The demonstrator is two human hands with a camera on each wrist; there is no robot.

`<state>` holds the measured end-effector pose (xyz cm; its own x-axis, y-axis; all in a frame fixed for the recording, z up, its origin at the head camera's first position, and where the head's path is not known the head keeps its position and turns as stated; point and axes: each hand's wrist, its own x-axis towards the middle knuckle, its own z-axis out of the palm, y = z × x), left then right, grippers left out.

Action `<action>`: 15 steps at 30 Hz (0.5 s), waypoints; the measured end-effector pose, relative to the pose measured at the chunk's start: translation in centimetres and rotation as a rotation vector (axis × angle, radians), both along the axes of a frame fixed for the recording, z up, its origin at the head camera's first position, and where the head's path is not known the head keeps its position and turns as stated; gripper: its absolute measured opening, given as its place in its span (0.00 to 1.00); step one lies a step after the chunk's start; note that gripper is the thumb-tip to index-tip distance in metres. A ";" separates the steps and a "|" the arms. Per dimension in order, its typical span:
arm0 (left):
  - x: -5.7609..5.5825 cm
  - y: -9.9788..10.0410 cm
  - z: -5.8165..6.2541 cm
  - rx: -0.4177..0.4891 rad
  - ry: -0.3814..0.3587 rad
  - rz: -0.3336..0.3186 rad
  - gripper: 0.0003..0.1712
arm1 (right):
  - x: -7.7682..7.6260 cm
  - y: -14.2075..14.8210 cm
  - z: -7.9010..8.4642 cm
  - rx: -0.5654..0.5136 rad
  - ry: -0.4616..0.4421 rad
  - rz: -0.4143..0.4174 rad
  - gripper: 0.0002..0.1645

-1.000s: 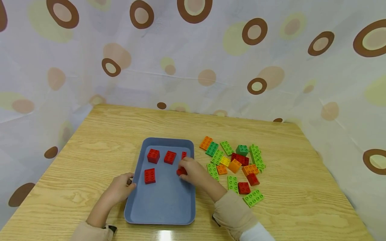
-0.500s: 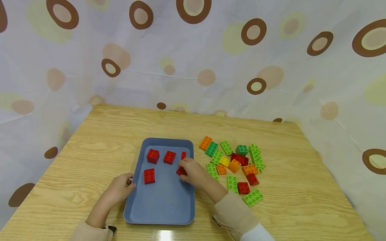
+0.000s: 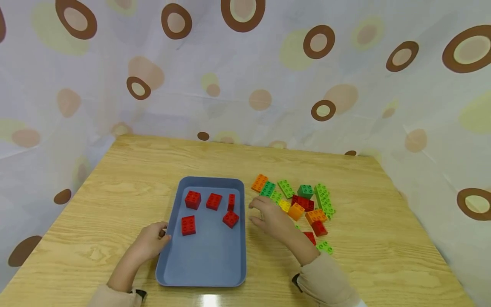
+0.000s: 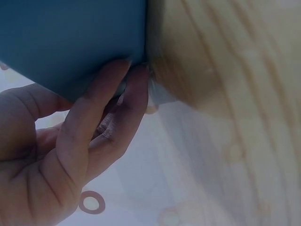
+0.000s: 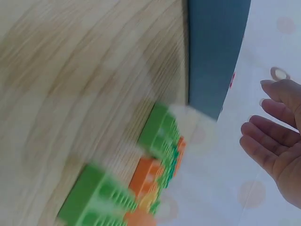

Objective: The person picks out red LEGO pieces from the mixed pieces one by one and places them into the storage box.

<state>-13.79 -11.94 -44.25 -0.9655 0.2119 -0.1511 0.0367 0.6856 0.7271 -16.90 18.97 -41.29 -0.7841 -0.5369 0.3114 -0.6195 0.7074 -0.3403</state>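
A blue-grey tray [image 3: 205, 260] lies on the table with several red toy bricks inside, among them a thin one [image 3: 231, 202] and a square one [image 3: 230, 219] by its right wall. At the tray's left edge my left hand [image 3: 149, 241] grips the rim. The left wrist view shows that hand's fingers [image 4: 101, 99] curled against the tray wall [image 4: 84, 42]. My right hand [image 3: 274, 219] hovers right of the tray, fingers loosely bent and holding nothing. Partly hidden behind it are light green bricks [image 3: 276, 196]. The right wrist view has the same hand [image 5: 280, 136] apart from the bricks [image 5: 96, 197].
A loose group of bricks spreads over the table right of the tray: orange [image 3: 296, 211], yellow [image 3: 284, 206], dark green [image 3: 305, 191], light green [image 3: 324, 200] and red [image 3: 319, 228]. A patterned cloth [image 3: 230, 111] hangs behind the wooden table [image 3: 368, 238].
My right hand has let go of a red brick inside the tray and moved right, out over the table. The left hand stays at the tray's edge.
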 end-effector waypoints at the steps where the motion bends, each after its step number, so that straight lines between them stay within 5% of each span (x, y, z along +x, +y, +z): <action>1: 0.0 0.0 0.0 0.001 -0.001 -0.001 0.20 | 0.2 0.8 0.0 0.002 0.004 -0.011 0.13; 12: -0.1 0.0 -0.2 -0.003 0.034 -0.019 0.18 | 2.9 8.3 -0.3 -0.008 0.002 -0.205 0.17; 15: -0.2 0.0 -0.1 -0.005 0.039 -0.027 0.18 | 3.7 9.4 -0.4 0.024 -0.028 -0.205 0.17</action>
